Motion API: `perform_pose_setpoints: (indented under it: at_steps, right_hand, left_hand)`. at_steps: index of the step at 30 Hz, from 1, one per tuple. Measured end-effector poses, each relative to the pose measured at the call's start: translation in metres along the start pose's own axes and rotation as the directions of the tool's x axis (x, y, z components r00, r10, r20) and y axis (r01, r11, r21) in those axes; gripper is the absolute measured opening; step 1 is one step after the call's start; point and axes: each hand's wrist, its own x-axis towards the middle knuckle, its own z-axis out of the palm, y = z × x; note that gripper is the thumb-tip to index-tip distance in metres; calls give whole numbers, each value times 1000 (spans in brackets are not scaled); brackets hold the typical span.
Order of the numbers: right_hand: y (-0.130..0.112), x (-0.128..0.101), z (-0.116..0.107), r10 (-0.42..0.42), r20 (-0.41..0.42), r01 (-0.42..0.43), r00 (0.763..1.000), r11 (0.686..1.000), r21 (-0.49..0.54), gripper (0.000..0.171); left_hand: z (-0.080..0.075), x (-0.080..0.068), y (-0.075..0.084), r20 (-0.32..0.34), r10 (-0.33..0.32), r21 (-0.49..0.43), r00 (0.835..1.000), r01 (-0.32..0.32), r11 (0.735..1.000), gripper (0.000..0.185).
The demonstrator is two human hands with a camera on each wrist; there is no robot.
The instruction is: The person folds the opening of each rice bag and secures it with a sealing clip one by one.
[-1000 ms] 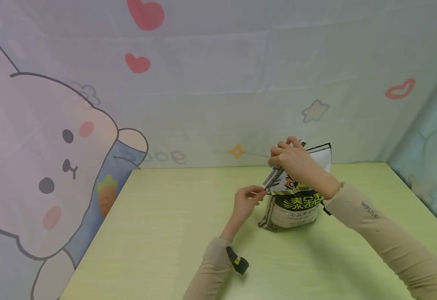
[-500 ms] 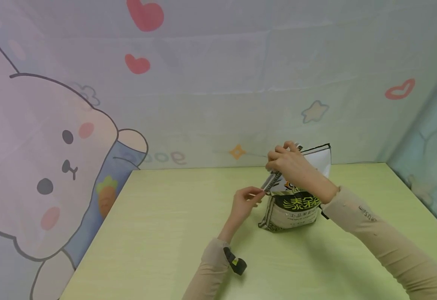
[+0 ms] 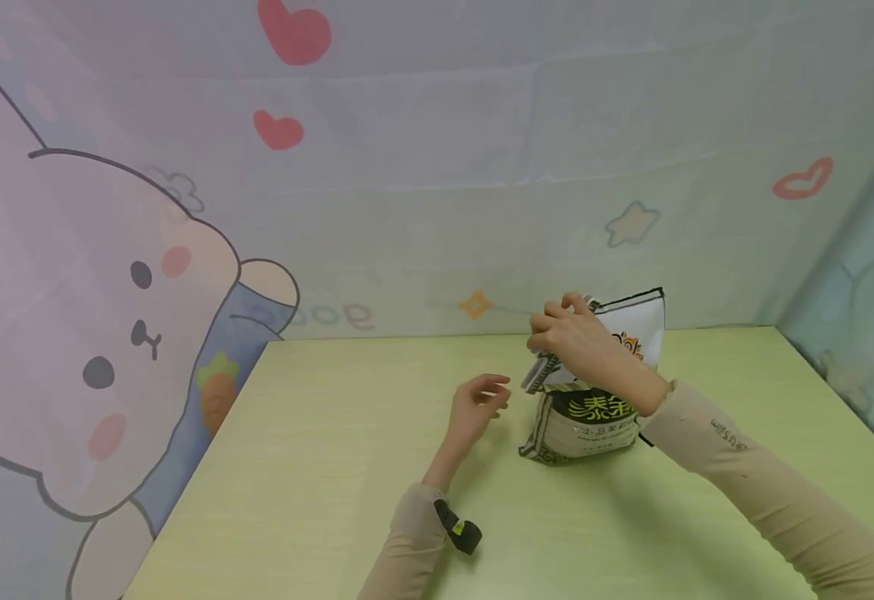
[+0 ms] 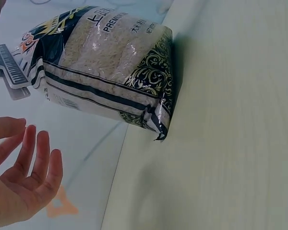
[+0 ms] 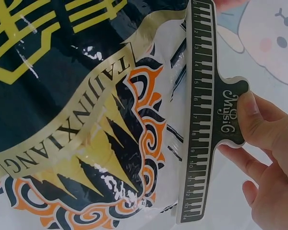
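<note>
A plastic bag of rice (image 3: 594, 433) with a black and gold print stands upright on the table, its white top raised. Along one slanted upper edge of the bag sits a long black-and-white clip (image 5: 199, 120) with piano keys, a ruler scale and "Music" printed on it. My right hand (image 3: 582, 342) pinches the clip's handle between thumb and fingers, seen close in the right wrist view. Left of the bag, my left hand (image 3: 476, 408) is held apart from it, fingers loosely bent with nothing between them. The left wrist view shows the clip's end just above that hand (image 4: 26, 179).
The light green table (image 3: 347, 467) ends at a cloth backdrop (image 3: 437, 208) printed with hearts, stars and a cartoon rabbit. The bag stands near the table's back, right of centre. A black strap (image 3: 459, 529) is on the left wrist.
My left hand has let go of the clip's lower end and moved left, away from the bag. The right hand has shifted slightly left and down, still gripping the clip.
</note>
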Motion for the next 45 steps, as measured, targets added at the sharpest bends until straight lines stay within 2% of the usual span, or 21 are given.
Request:
perform_pose_setpoints:
  at_steps: [7, 19, 28, 34, 39, 45]
  right_hand:
    - [-2, 0, 0, -8, 3, 8, 1000, 1000, -9, 11]
    - [-3, -1, 4, -7, -10, 7, 1000, 999, 32, 6]
    - [3, -4, 8, 17, -35, -13, 999, 994, 107, 20]
    - [11, -9, 11, 38, -130, -13, 991, 982, 186, 28]
    - [23, -14, 8, 104, -184, -59, 977, 970, 237, 34]
    - [36, -21, 1, 207, -163, -158, 965, 949, 271, 34]
  left_hand:
    - [4, -2, 2, 51, 26, -10, 998, -25, 1000, 24]
    - [7, -2, 10, 100, 74, -23, 992, -72, 997, 27]
    - [11, 0, 16, 76, 74, 36, 994, -76, 996, 27]
    - [13, -1, 21, 69, 75, 76, 995, -81, 994, 26]
    - [14, -1, 23, 64, 78, 90, 995, -84, 992, 27]
    - [15, -1, 23, 32, 85, 91, 996, -88, 992, 25]
